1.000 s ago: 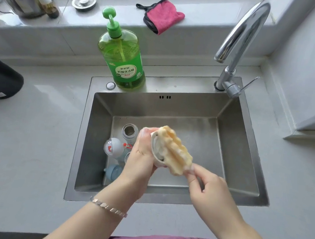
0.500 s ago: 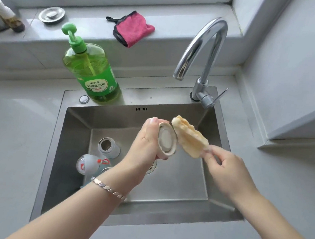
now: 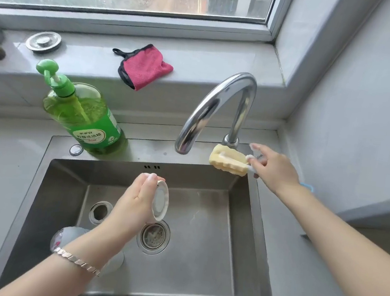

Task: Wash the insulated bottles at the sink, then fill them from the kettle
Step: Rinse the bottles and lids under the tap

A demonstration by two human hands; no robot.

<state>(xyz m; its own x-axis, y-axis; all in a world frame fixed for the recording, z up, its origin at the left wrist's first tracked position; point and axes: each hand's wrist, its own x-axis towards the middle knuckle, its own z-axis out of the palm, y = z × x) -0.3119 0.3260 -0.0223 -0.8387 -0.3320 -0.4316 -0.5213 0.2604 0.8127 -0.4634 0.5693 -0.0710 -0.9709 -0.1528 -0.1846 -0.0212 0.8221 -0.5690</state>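
Bottles lie in the left part of the sink; one shows its open mouth, another is partly hidden under the left arm. The left hand grips a white lid by its edge above the drain. The right hand holds a yellow sponge brush by the handle, far right beside the tap. The bottles are probably stiff, light while empty and slippery when wet, so it is better to take one around the body.

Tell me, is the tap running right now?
Off. No water falls from the faucet spout, though the right hand, holding the sponge brush, is beside its base.
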